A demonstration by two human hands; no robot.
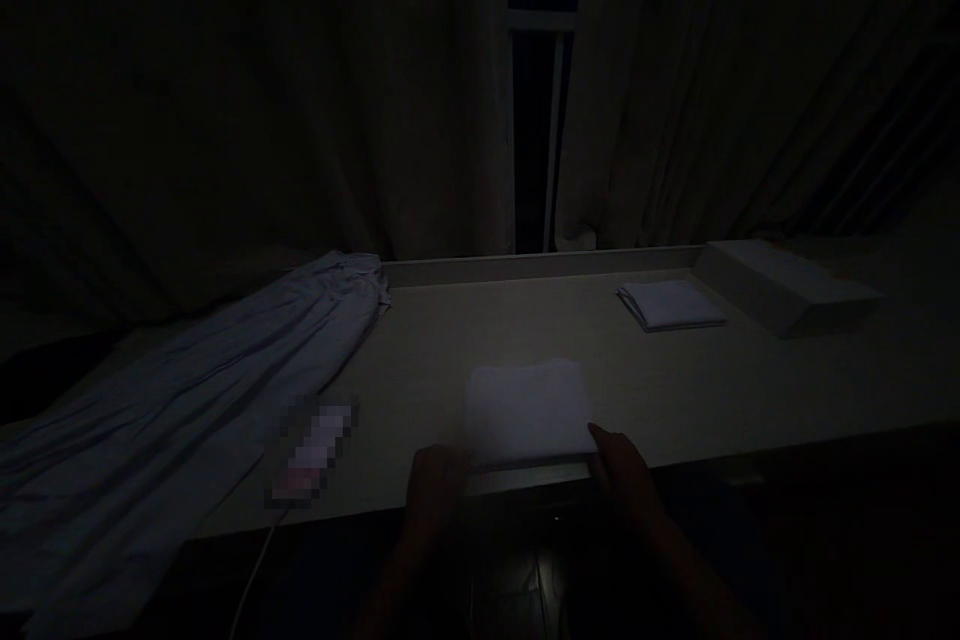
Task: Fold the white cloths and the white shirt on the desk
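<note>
A folded white cloth (529, 410) lies near the front edge of the table, in the middle of the dim head view. At its near right corner, my right hand (619, 465) pinches the edge between thumb and fingers. My left hand (439, 480) is by the cloth's near left corner; it is dark and smeared by motion, so its grip does not show. Farther back to the right lies a second folded cloth (671, 304), flat on the table and apart from both hands.
Crumpled pale fabric (285, 340) spreads over the table's left side and hangs off the front. Beside it lies a pixelated object (315, 450) with a white cable (255, 570). A white box (787, 285) stands at the back right. Curtains (420, 100) hang behind the table (450, 320).
</note>
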